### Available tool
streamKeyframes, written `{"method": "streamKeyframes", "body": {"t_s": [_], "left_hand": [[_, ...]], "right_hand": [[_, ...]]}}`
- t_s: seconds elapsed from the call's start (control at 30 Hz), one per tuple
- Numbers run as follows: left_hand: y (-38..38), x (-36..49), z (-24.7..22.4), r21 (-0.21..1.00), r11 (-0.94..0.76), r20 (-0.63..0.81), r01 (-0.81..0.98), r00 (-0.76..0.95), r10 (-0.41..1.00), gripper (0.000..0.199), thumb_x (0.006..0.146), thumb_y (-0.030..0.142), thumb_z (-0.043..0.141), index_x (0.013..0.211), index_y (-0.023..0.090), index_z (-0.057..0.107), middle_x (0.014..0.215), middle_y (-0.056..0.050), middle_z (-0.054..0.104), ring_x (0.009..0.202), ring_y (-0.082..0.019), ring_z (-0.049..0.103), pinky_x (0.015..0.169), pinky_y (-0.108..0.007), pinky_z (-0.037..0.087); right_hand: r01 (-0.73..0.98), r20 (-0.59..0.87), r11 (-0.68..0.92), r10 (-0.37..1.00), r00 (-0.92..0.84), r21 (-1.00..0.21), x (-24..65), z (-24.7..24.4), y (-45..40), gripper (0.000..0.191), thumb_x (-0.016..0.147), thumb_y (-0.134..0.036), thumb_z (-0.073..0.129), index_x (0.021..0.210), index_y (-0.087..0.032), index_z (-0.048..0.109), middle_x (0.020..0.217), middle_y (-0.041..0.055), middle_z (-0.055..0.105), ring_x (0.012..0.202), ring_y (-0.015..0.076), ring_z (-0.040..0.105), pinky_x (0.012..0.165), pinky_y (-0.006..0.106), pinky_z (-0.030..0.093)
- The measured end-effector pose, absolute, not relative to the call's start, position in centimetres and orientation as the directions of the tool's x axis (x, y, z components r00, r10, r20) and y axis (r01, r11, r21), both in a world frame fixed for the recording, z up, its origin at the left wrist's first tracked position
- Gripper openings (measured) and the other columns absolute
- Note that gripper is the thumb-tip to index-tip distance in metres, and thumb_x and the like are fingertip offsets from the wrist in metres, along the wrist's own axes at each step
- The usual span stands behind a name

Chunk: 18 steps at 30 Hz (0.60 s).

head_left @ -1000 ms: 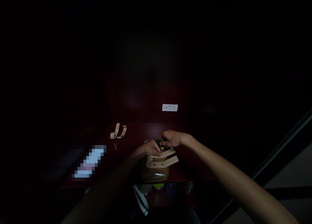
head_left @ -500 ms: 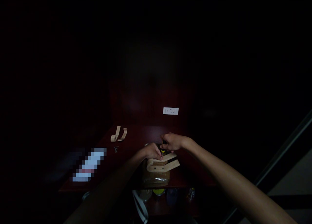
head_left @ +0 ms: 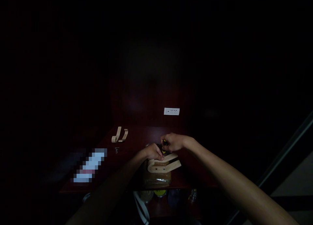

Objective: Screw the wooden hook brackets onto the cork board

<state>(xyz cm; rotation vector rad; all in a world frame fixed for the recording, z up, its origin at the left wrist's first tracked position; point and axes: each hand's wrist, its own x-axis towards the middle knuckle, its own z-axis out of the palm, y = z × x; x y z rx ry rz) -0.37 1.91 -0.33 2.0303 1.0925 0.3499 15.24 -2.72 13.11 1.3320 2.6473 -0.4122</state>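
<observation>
My right hand is closed around a black and yellow screwdriver, which points down at a pale wooden hook piece. My left hand has its fingers pinched at the screwdriver's lower end, against the far wooden piece; what lies between the fingertips is too small to make out. A near wooden piece with two dark holes lies beside it. Both pieces rest on a brown block wrapped in shiny film.
Two more curved wooden pieces lie at the table's back left, with small screws in front. A blurred white sheet is on the left of the dark red table. Jars and a strap show below; a socket is on the wall.
The right fingers have shifted slightly around the screwdriver handle, showing more of its yellow part. The whole view has moved a little; otherwise both hands stay in place.
</observation>
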Motion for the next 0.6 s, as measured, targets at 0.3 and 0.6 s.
{"method": "streamKeyframes", "body": {"t_s": [0.3, 0.6], "left_hand": [[1.66, -0.44, -0.18, 0.761, -0.297, -0.133, 0.577, 0.587, 0.799, 0.030, 0.060, 0.032, 0.070, 0.083, 0.013, 0.076, 0.075, -0.003, 0.072, 0.063, -0.013, 0.057, 0.057, -0.020, 0.042], [1.72, -0.39, -0.23, 0.774, -0.309, -0.101, 0.553, 0.589, 0.801, 0.028, 0.060, 0.026, 0.071, 0.083, 0.012, 0.076, 0.076, -0.005, 0.073, 0.065, -0.014, 0.059, 0.061, -0.022, 0.045]], "right_hand": [[0.859, -0.367, 0.509, 0.790, -0.491, -0.054, 15.02, 13.69, -2.93, 0.027, 0.085, -0.030, 0.050, 0.092, -0.011, 0.067, 0.074, 0.0085, 0.071, 0.063, 0.0152, 0.063, 0.051, 0.021, 0.038], [0.842, -0.287, 0.540, 0.804, -0.521, -0.018, 14.84, 13.17, -2.63, 0.040, 0.072, -0.031, 0.061, 0.108, -0.013, 0.061, 0.090, 0.0100, 0.070, 0.069, 0.0179, 0.063, 0.048, 0.022, 0.037]]}}
